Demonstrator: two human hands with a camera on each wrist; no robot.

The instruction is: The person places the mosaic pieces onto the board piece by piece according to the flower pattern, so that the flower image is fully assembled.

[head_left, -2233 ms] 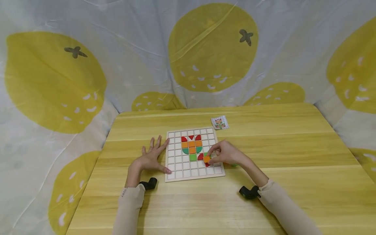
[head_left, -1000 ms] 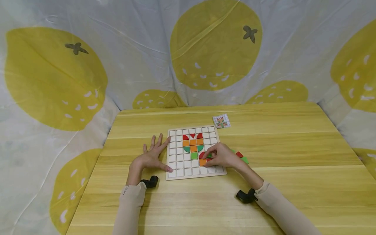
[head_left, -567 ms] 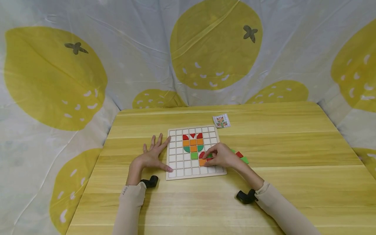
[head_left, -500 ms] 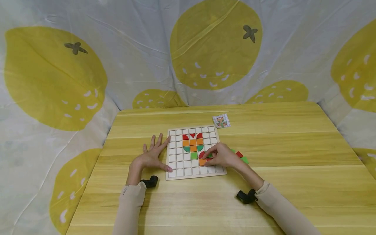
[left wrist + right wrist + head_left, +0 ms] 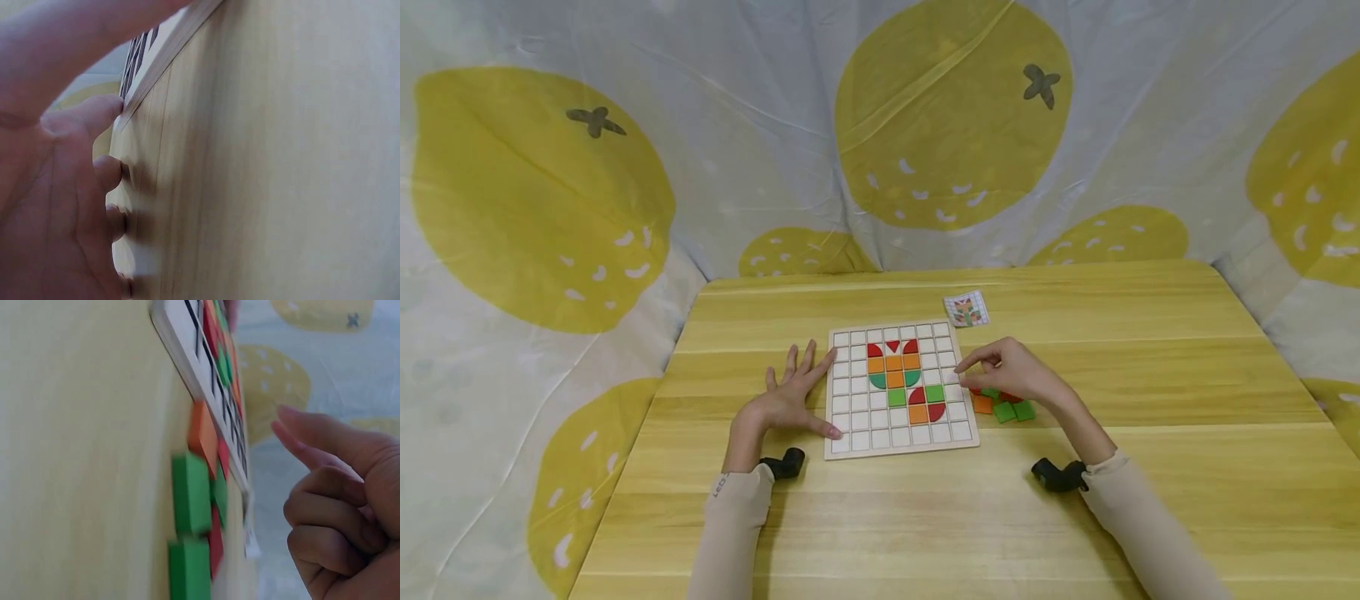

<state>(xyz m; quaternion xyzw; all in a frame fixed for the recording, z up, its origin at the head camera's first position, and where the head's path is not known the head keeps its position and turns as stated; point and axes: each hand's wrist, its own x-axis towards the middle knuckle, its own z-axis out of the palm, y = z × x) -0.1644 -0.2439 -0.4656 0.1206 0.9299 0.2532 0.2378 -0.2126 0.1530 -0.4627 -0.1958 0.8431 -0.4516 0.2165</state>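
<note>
A white gridded wooden pattern board (image 5: 853,439) lies on the table. My left hand (image 5: 786,404) is spread at its left side, with thumb and index finger touching the edge. Red, orange and green tiles form a flower-like shape on the grid, with an orange square tile (image 5: 918,414) and a red quarter-round tile (image 5: 936,412) at its lower right. My right hand (image 5: 1011,371) hovers past the board's right edge, above loose tiles (image 5: 1023,410). Its thumb and index finger are extended and apart with nothing between them; in the right wrist view the other fingers (image 5: 325,503) curl in.
Behind the board's right corner lies a small printed card (image 5: 966,308) with a coloured pattern. A loose orange tile (image 5: 203,434) sits close to the board's edge. A lemon-print curtain (image 5: 947,125) hangs behind the wooden table (image 5: 1120,350).
My right hand first set the orange square tile on the grid, then let go and moved right and up, uncovering the tiles beneath. My left hand has stayed at the board's edge.
</note>
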